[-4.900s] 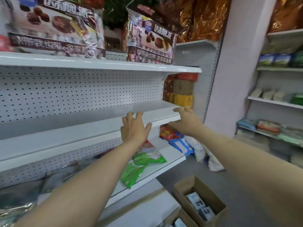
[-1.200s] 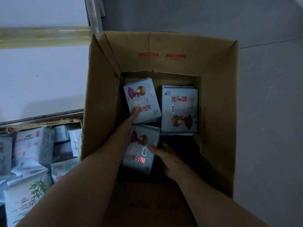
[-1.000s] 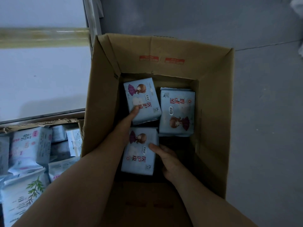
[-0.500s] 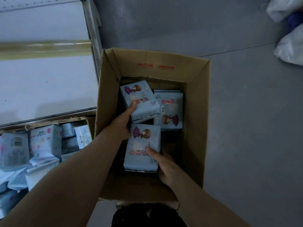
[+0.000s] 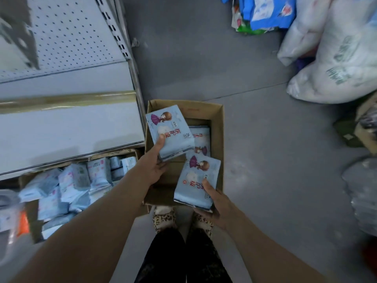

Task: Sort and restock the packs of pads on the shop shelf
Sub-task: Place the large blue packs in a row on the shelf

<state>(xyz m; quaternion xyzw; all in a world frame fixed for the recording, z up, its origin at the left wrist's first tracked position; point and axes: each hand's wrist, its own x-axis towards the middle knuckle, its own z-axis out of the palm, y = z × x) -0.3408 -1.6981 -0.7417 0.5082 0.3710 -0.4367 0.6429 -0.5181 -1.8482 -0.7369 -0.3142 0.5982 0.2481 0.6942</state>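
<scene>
2 packs have been raised out of the cardboard box (image 5: 221, 127): the upper pack (image 5: 169, 131) is gripped by fingers of the left hand (image 5: 152, 170), the lower pack (image 5: 196, 178) by the right hand (image 5: 214, 205). A 3rd pack (image 5: 202, 139) remains inside. Shelving likely follows.

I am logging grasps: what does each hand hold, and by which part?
The left hand holds the far pack by its near end, thumb on the front; the right hand holds the near pack likewise.
</scene>
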